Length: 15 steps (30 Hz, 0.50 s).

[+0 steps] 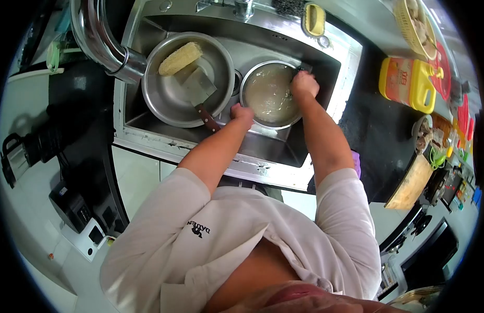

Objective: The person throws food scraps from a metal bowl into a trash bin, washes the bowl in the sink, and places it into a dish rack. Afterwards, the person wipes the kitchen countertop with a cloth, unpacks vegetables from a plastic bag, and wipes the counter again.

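Observation:
A metal pot of cloudy water point(270, 94) stands in the right part of the sink. My right hand point(304, 84) is closed around the pot's handle at its upper right rim. At the lower left rim of the same pot, my left hand point(242, 113) is closed on its edge. To the left sits a wide steel basin point(154, 99). A pale loofah-like piece point(180, 58) lies inside it, beside a cleaver point(200, 87) whose wooden handle rests over the basin's lower right rim.
The steel sink point(325, 70) surrounds both vessels, with a faucet point(244, 8) behind them. A yellow sponge holder point(314, 21) is on the back edge. Rightward are a yellow jug point(407, 83), a basket point(414, 28) and a wooden board point(410, 182). A large metal pipe point(103, 44) rises at left.

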### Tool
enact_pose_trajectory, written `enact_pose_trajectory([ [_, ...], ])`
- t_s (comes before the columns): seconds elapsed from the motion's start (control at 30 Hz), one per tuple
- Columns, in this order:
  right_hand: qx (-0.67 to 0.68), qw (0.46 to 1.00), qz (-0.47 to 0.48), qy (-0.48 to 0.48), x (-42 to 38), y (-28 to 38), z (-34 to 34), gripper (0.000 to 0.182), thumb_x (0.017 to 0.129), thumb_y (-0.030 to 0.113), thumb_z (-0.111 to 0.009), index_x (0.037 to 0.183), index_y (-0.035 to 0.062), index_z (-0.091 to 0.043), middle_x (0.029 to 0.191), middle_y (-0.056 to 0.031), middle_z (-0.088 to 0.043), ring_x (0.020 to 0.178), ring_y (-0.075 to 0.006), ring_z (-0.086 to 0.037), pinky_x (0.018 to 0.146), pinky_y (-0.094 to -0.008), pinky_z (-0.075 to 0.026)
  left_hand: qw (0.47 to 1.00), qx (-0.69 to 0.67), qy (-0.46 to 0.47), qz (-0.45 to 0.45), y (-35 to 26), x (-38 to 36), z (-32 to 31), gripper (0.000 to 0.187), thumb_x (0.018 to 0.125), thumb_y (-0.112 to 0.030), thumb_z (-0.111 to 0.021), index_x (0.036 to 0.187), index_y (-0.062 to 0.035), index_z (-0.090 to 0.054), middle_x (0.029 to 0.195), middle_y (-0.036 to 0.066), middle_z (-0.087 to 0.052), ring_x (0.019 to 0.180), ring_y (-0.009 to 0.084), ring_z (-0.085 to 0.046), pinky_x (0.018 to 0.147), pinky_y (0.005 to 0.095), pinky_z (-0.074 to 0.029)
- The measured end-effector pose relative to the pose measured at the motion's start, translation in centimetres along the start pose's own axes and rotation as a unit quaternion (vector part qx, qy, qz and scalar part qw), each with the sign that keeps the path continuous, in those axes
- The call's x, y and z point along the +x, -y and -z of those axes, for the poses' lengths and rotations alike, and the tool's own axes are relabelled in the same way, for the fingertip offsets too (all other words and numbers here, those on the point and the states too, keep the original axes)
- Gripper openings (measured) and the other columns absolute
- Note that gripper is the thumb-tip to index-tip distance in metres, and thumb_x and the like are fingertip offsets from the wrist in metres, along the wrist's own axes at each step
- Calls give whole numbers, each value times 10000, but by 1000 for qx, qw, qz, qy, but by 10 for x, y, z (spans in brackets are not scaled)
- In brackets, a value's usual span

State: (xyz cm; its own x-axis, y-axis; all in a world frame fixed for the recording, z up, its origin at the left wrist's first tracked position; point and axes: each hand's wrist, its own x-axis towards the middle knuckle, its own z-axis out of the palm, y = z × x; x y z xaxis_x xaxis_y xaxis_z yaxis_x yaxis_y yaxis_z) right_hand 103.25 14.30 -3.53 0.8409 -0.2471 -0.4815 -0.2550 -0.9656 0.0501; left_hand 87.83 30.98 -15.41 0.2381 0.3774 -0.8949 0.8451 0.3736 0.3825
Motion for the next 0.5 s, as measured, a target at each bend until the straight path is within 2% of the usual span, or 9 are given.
enact_pose_trajectory([
  [0.07, 16, 999, -28, 9, -2, -6, -8, 314, 896, 208, -443, 1082, 3, -593, 1138, -220, -592, 989, -345, -637, 812, -415, -530, 1000, 12, 1, 1, 18, 19, -3, 398, 724, 93, -534, 1108, -13, -536, 1032, 160, -586, 848, 335, -621, 609, 472, -553],
  [0.13, 36, 998, -54, 21, -6, -3, -13, 320, 899, 197, -436, 1118, -2, -557, 1129, -232, -589, 987, -349, -638, 826, -411, -529, 995, 98, 11, 29, -3, -10, 8, 392, 747, 62, -569, 1130, -15, -530, 1038, 180, -582, 818, 316, -628, 562, 445, -556],
  [0.23, 57, 997, 39, -19, -8, 1, 1, 292, 861, 130, -477, 1118, 7, -541, 1111, -241, -573, 957, -385, -627, 822, -426, -523, 990, 119, 44, 68, -19, -57, 10, 400, 776, -33, -645, 1158, -9, -527, 1064, 217, -578, 811, 308, -642, 508, 413, -549],
  [0.33, 63, 988, 134, -49, -7, -3, 0, 294, 814, 91, -514, 1102, 39, -546, 1078, -242, -564, 922, -401, -621, 801, -446, -518, 945, 238, 183, 131, -31, -90, 22, 467, 772, -130, -717, 1172, 5, -517, 1090, 238, -570, 824, 293, -650, 451, 354, -525],
  [0.37, 65, 982, 165, -62, -6, -2, 0, 301, 797, 80, -526, 1096, 50, -548, 1066, -241, -562, 910, -405, -619, 793, -453, -515, 920, 320, 215, 66, -56, -114, 27, 493, 768, -145, -724, 1180, 11, -504, 1101, 245, -564, 825, 306, -650, 480, 365, -532],
  [0.43, 83, 971, 210, -74, -7, -2, -3, 263, 821, 95, -496, 1070, 40, -563, 1082, -238, -559, 897, -403, -622, 794, -456, -512, 834, 478, 269, -59, -109, -167, 35, 546, 759, -175, -739, 1197, 21, -479, 1122, 258, -552, 828, 332, -651, 538, 386, -546],
  [0.47, 93, 965, 231, -83, -5, 0, -4, 251, 833, 102, -480, 1057, 35, -570, 1091, -236, -557, 890, -403, -623, 795, -458, -511, 800, 533, 186, -205, -121, -167, 32, 552, 745, -175, -743, 1190, 20, -481, 1106, 260, -567, 844, 357, -644, 627, 406, -542],
  [0.5, 95, 965, 229, -84, -4, 3, -4, 242, 831, 101, -477, 1041, 32, -576, 1088, -225, -558, 910, -392, -619, 797, -452, -511, 737, 572, 100, -346, -132, -161, 24, 558, 731, -174, -746, 1183, 19, -483, 1091, 262, -582, 859, 382, -637, 715, 427, -537],
])
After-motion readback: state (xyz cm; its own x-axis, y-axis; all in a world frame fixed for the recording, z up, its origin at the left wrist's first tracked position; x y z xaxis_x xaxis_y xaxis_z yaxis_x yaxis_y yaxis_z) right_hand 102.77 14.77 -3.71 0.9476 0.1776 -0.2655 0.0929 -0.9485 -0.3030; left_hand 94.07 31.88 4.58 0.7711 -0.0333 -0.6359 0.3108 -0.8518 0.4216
